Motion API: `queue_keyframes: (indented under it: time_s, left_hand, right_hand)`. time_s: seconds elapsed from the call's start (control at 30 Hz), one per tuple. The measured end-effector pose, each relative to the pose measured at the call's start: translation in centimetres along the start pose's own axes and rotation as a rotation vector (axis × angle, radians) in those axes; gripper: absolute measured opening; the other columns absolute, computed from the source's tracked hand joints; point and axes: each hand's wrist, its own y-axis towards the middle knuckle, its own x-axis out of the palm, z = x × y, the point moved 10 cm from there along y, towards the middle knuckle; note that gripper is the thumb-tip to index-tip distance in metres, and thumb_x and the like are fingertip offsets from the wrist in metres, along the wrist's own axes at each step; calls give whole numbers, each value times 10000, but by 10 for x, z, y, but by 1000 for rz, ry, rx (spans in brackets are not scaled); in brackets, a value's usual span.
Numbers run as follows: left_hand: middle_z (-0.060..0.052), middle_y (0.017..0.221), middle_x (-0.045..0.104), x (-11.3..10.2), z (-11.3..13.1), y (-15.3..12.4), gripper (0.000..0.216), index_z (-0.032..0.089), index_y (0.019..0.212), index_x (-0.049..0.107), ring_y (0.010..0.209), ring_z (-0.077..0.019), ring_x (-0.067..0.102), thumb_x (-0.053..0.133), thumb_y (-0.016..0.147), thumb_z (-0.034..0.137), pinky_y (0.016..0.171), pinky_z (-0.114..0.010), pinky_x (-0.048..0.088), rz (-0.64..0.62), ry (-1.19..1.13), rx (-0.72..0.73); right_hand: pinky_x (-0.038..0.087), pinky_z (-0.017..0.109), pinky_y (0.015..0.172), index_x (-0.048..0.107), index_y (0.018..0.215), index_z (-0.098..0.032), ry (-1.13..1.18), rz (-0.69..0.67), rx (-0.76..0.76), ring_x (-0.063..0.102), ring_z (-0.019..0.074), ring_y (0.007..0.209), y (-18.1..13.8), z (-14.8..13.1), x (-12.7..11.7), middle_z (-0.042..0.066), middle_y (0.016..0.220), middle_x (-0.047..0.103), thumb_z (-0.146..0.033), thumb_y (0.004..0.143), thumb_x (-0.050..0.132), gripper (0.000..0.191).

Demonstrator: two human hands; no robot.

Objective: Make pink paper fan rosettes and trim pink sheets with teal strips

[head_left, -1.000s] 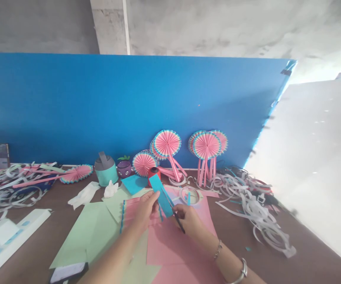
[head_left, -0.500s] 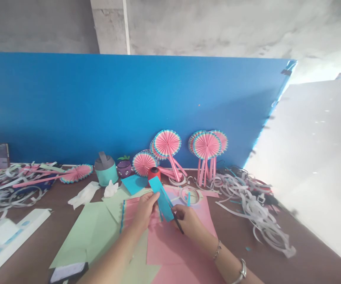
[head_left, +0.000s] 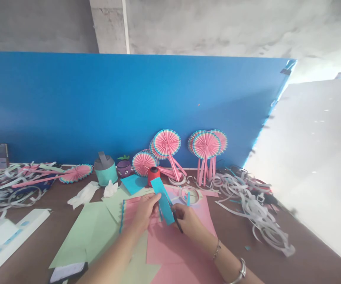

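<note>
My left hand (head_left: 144,211) pinches the left edge of a blue paper strip (head_left: 162,199) and holds it tilted above the table. My right hand (head_left: 188,221) is closed on dark scissors (head_left: 174,217) whose blades meet the strip's right edge. Below both hands lie pink paper sheets (head_left: 173,244) and pale green sheets (head_left: 93,232). A thin cut blue sliver (head_left: 122,216) lies along the pink sheet's left edge.
Pink pleated paper fans (head_left: 205,146) lean on the blue board (head_left: 129,106) at the back. A red thread spool (head_left: 153,174), teal cup (head_left: 105,170), purple pot (head_left: 124,167), tape ring (head_left: 189,194) and heaps of white paper trimmings (head_left: 253,205) surround the sheets. A white power strip (head_left: 10,232) lies left.
The blue strip has slid slightly down and toward me between the hands, and the scissors have worked a little further along its edge. Everything else is unchanged.
</note>
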Motion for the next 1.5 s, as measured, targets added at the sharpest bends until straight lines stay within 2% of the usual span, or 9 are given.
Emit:
queue_keyframes:
  time_s: [0.1, 0.3, 0.57, 0.87, 1.07, 1.5]
  left_hand:
    - [50, 368, 406, 5, -4, -2, 456, 188, 470, 458, 342, -65, 344, 662, 689, 533, 384, -204, 232, -38, 23, -22]
    - [41, 376, 440, 10, -11, -4, 458, 183, 493, 483, 325, -69, 351, 661, 694, 555, 346, -204, 243, -85, 63, -53]
    - [48, 360, 430, 12, -9, -6, 463, 183, 498, 483, 293, -59, 327, 656, 685, 569, 335, -201, 231, -83, 79, -68]
    - [40, 361, 438, 13, -6, -7, 471, 183, 483, 473, 314, -57, 329, 663, 672, 569, 349, -198, 230, -72, 82, -64]
    - [44, 354, 429, 13, -5, -8, 468, 185, 480, 466, 306, -59, 332, 661, 676, 564, 348, -201, 229, -72, 80, -63]
    - [46, 370, 438, 11, -15, -5, 486, 187, 502, 475, 302, -71, 365, 658, 683, 599, 328, -202, 267, -97, 66, -70]
  right_hand:
    - [293, 206, 411, 582, 765, -183, 40, 22, -10, 400, 88, 430, 1, 2, -2, -58, 514, 476, -184, 681, 546, 91]
    - [298, 210, 415, 599, 786, -164, 87, 38, -36, 409, 89, 444, 0, -4, -3, -43, 552, 518, -169, 650, 519, 158]
    - [341, 235, 482, 568, 730, -187, 96, 55, -79, 433, 107, 499, 2, -5, -5, -40, 560, 509, -194, 651, 529, 89]
    - [303, 239, 466, 549, 723, -187, 107, 33, -69, 407, 106, 481, -1, -11, -2, -40, 556, 510, -231, 654, 526, 85]
    - [330, 238, 497, 543, 707, -186, 98, 28, -86, 421, 105, 514, -1, -13, -2, -39, 573, 506, -214, 651, 525, 65]
    - [278, 212, 404, 582, 750, -177, 39, 53, -15, 391, 90, 429, 0, -4, -4, -52, 523, 488, -181, 612, 481, 172]
